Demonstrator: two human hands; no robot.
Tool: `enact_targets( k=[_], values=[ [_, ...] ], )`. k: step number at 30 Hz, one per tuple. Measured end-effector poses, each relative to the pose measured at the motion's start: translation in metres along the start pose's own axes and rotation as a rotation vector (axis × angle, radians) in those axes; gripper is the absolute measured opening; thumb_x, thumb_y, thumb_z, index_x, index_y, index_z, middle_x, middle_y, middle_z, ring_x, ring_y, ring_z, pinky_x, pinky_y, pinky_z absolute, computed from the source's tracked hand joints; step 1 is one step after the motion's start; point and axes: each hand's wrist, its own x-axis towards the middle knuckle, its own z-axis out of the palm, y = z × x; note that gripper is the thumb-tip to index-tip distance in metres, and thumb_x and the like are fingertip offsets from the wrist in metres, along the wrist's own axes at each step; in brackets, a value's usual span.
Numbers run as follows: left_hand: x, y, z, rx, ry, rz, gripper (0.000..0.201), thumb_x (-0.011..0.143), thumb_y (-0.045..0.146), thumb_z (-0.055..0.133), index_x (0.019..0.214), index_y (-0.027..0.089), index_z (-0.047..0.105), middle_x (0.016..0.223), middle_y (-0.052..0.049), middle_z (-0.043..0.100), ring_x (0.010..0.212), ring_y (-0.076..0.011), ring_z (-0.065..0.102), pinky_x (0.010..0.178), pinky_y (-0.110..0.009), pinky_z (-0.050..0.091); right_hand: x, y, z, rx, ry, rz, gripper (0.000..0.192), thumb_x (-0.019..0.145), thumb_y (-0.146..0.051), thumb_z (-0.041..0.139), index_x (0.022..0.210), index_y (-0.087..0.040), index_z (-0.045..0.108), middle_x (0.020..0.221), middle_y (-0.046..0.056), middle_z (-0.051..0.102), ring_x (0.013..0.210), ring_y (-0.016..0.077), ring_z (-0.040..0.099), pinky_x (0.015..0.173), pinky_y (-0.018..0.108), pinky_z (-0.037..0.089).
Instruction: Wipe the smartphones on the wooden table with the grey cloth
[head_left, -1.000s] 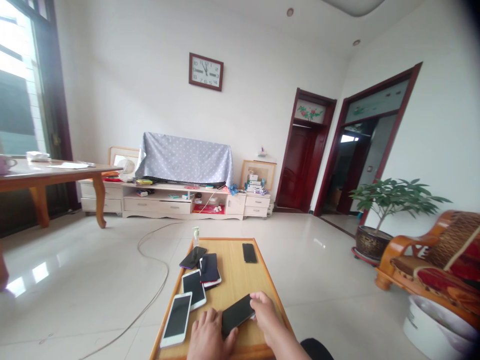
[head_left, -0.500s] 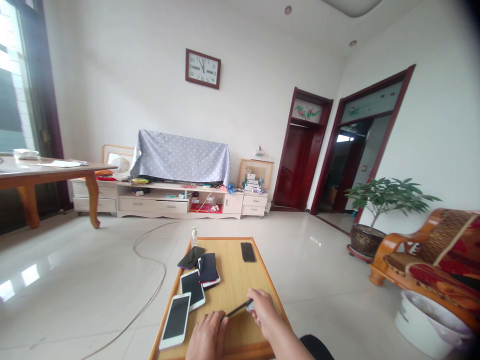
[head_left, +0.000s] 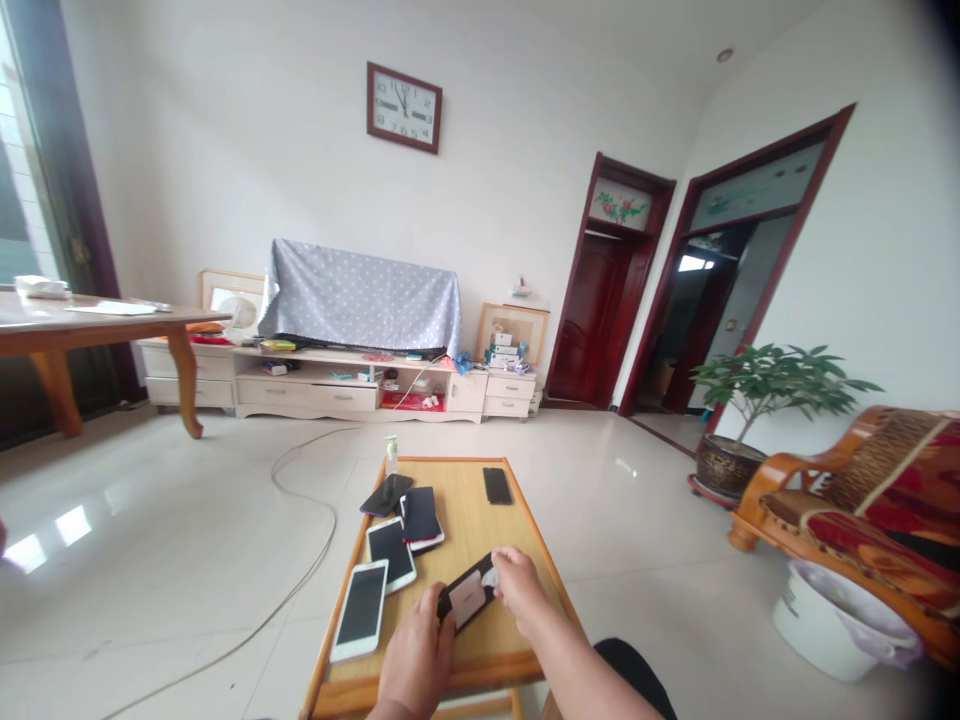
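Low over the wooden table, my left hand grips the near-left end of a dark phone. Its face toward me has a pale patch in the middle. At the phone's far-right end, my right hand pinches a small white wipe that touches it. Left of my hands lie a white phone with a dark screen and another white phone. Beyond them are a few overlapping dark phones. A single black phone lies at the far right of the tabletop.
A pump bottle stands at the table's far-left corner. On the floor are a long cable to the left and a white bucket at right, beside a wooden sofa. A potted plant stands behind it.
The phone between my hands has turned from edge-on to show a broad face with a pale patch. My right hand has risen slightly with the wipe. The view has tilted down a little.
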Motion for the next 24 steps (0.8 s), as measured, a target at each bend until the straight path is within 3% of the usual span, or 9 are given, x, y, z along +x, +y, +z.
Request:
enact_targets(
  k=[3,6,12,18,24],
  values=[
    [0.002,0.004,-0.005,0.091,-0.006,-0.026,0.041,0.096,0.035,0.036,0.133,0.022,0.049,0.128,-0.010,0.064,0.121,-0.0244,0.056,0.098,-0.036,0.039,0.007,0.010,0.005,-0.113,0.059,-0.067,0.032,0.084,-0.047,0.054,0.103,-0.021,0.060,0.088,0.003,0.070,0.074,0.0174,0.065,0.061,0.024,0.047],
    [0.005,0.005,-0.004,0.133,0.006,-0.068,0.044,0.095,0.037,0.037,0.135,0.021,0.048,0.130,-0.010,0.062,0.123,-0.0267,0.052,0.097,-0.040,0.037,0.008,0.019,0.007,-0.250,0.089,-0.174,0.025,0.085,-0.040,0.054,0.099,-0.021,0.062,0.095,0.005,0.069,0.088,0.0203,0.063,0.077,0.028,0.047],
    [0.011,0.006,0.002,0.221,-0.003,-0.084,0.044,0.095,0.042,0.037,0.130,0.020,0.052,0.121,-0.011,0.063,0.117,-0.0293,0.052,0.094,-0.042,0.035,-0.004,0.028,0.012,-0.424,0.012,-0.389,0.021,0.085,-0.028,0.053,0.095,-0.021,0.071,0.113,0.010,0.064,0.109,0.0235,0.057,0.102,0.033,0.039],
    [0.012,0.011,-0.004,0.269,-0.054,-0.085,0.034,0.094,0.045,0.041,0.109,0.022,0.061,0.112,-0.010,0.060,0.109,-0.0289,0.051,0.088,-0.040,0.035,-0.005,0.036,0.016,-0.449,0.001,-0.409,0.025,0.083,-0.024,0.055,0.101,-0.020,0.072,0.117,0.012,0.064,0.113,0.0260,0.056,0.104,0.036,0.040],
    [0.007,0.015,-0.010,0.255,-0.024,-0.099,0.038,0.091,0.048,0.044,0.116,0.022,0.059,0.118,-0.011,0.056,0.110,-0.0285,0.049,0.091,-0.039,0.035,0.006,0.031,0.011,-0.339,0.044,-0.313,0.041,0.086,-0.037,0.055,0.121,-0.016,0.062,0.117,0.013,0.067,0.111,0.0257,0.063,0.095,0.036,0.048]
  ],
)
